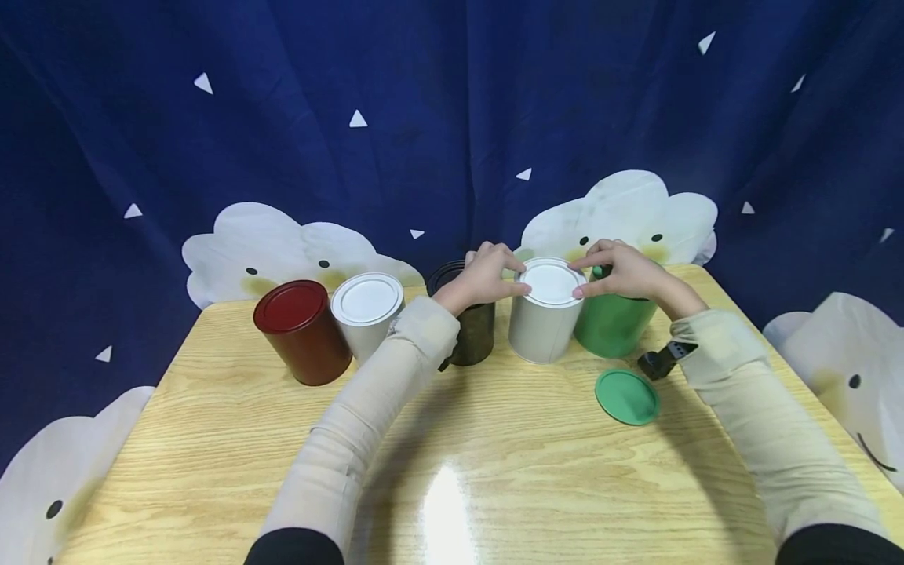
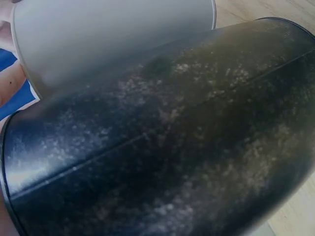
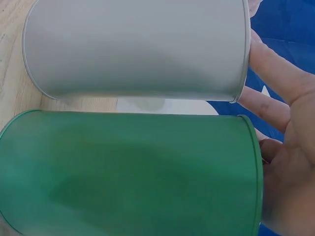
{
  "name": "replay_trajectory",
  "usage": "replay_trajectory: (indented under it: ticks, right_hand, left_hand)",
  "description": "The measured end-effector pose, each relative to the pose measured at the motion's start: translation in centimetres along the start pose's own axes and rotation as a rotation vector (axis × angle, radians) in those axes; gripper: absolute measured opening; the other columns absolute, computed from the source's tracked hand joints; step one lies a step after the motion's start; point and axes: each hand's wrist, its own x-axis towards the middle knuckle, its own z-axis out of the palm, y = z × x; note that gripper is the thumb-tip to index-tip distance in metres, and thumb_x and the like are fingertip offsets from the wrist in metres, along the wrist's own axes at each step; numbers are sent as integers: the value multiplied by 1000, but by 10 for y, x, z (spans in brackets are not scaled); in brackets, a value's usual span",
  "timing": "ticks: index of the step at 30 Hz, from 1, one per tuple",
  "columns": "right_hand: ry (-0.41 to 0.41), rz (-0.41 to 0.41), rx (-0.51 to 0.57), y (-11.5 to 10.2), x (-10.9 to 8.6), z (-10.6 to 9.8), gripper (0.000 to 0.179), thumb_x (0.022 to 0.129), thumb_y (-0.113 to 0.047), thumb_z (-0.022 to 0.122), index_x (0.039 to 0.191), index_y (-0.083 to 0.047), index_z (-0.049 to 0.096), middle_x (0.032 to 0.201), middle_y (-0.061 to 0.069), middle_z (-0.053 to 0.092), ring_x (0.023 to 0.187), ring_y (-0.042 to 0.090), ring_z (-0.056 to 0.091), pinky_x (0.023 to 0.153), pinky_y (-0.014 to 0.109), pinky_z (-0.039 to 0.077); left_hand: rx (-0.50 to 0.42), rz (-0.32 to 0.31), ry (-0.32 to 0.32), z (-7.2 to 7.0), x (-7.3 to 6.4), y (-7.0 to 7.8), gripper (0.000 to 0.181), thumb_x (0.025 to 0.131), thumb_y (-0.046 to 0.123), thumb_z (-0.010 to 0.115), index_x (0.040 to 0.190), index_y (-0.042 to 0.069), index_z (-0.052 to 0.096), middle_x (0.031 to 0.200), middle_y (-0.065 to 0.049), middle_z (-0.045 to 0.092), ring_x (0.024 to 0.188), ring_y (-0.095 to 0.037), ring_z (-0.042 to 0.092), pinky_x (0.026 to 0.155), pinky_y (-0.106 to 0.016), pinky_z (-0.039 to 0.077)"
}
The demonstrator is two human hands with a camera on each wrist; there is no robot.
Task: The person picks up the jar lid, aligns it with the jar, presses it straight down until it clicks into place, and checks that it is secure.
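A white can (image 1: 542, 329) with a white lid (image 1: 551, 282) on top stands between a black can (image 1: 475, 333) and a green can (image 1: 613, 326). My left hand (image 1: 487, 275) reaches over the black can and holds the left edge of the white lid with thumb and fingertips. From the other side, my right hand (image 1: 621, 271) holds the lid's right edge the same way, above the green can. In the right wrist view, the fingers (image 3: 275, 69) touch the white can's rim. The green can's top is partly hidden by the right hand.
A loose green lid (image 1: 627, 397) lies on the wooden table (image 1: 537, 471) in front of the green can. To the left stand a dark red can (image 1: 304, 337) and a second white can (image 1: 367, 314), both lidded. A blue curtain (image 1: 438, 118) hangs behind.
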Motion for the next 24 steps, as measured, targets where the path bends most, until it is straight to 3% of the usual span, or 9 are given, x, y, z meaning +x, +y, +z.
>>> replay_trajectory:
  ticks: [8,15,24]
  right_hand:
    - [16,-44,-10,-1,0,0,50,70,-25,79,109,2,65,97,16,54,91,30,46,77,43,36]
    - [65,-40,-4,-1,-3,2,52,68,-24,80,111,0,64,92,13,55,79,24,45,69,38,37]
    - [138,-70,8,-4,-12,3,51,69,-23,80,112,-1,64,85,9,52,73,21,41,64,33,34]
  left_hand:
    - [12,-18,-5,-1,-1,2,44,82,36,66,119,14,62,122,0,52,113,-20,36,90,-39,24]
    - [37,17,8,-1,-6,2,48,84,39,63,125,16,58,121,-2,51,112,-20,37,88,-39,25]
    - [-18,90,57,0,-14,2,47,82,36,65,124,16,58,120,-2,53,110,-20,39,86,-37,27]
